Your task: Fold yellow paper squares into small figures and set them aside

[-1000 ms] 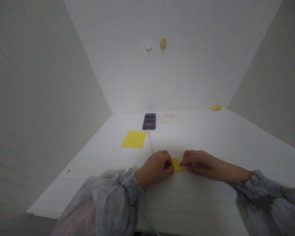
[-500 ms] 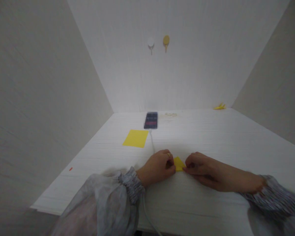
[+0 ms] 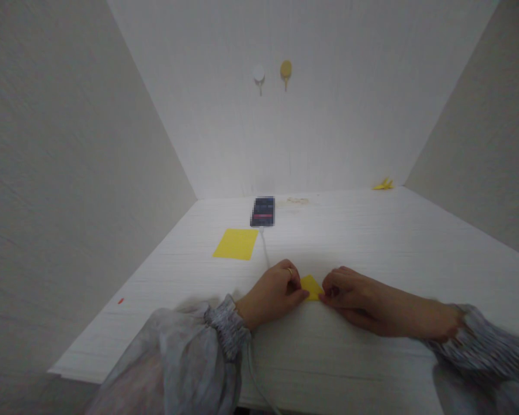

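Observation:
A small folded piece of yellow paper (image 3: pixel 311 286) lies on the white table (image 3: pixel 372 242) between my two hands. My left hand (image 3: pixel 273 294), with a ring on one finger, has its fingers curled and pinches the paper's left edge. My right hand (image 3: pixel 353 295) is closed too, with its fingertips pressed on the paper's right edge. Part of the paper is hidden under the fingers. Both wrists wear grey gathered sleeves.
A flat yellow sheet (image 3: pixel 236 243) lies further back on the left. Behind it a phone (image 3: pixel 263 211) sits with a white cable (image 3: pixel 265 249) running toward me. A small yellow folded figure (image 3: pixel 382 184) rests at the far right corner. Two hooks (image 3: pixel 272 74) hang on the back wall.
My right hand has slid left along the paper, so less yellow shows between the hands. The left hand has stayed in place.

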Available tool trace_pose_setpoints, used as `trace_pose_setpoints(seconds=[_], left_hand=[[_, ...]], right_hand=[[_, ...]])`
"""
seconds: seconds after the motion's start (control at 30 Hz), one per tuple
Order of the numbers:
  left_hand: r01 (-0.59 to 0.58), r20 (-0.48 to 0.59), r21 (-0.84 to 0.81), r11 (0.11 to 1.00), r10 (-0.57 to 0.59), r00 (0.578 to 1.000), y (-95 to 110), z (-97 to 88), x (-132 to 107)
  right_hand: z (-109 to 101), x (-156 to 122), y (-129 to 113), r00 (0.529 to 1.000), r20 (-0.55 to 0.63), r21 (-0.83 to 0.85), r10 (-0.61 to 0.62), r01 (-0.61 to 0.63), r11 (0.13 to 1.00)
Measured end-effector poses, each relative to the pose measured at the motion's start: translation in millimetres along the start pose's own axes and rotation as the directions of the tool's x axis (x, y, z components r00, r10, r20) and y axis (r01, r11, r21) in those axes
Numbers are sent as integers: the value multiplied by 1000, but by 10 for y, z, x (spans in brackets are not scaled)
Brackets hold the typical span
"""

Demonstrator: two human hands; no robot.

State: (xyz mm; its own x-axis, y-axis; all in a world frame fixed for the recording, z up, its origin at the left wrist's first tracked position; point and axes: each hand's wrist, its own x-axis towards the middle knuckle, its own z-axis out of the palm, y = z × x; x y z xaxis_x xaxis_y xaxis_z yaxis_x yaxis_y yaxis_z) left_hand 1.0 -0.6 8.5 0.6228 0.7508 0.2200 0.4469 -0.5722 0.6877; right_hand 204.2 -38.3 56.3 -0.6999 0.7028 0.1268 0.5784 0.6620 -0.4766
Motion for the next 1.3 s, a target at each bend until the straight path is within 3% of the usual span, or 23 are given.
trace_pose_setpoints(seconds=[0.1,0.33,1.3], left_hand=[[6,-14,-21,1000,-6,1000,-17,16,6],[48,-16,-29,998,-48,999,-15,42,23],[40,1,45,998,-40,999,78,5,34]], right_hand=[[-5,6,8,986,139,-23,-97,101,995],[32,-8,46,985,137,-90,-107,120,989],[30,31,-15,994,92,-84,-58,66,994]])
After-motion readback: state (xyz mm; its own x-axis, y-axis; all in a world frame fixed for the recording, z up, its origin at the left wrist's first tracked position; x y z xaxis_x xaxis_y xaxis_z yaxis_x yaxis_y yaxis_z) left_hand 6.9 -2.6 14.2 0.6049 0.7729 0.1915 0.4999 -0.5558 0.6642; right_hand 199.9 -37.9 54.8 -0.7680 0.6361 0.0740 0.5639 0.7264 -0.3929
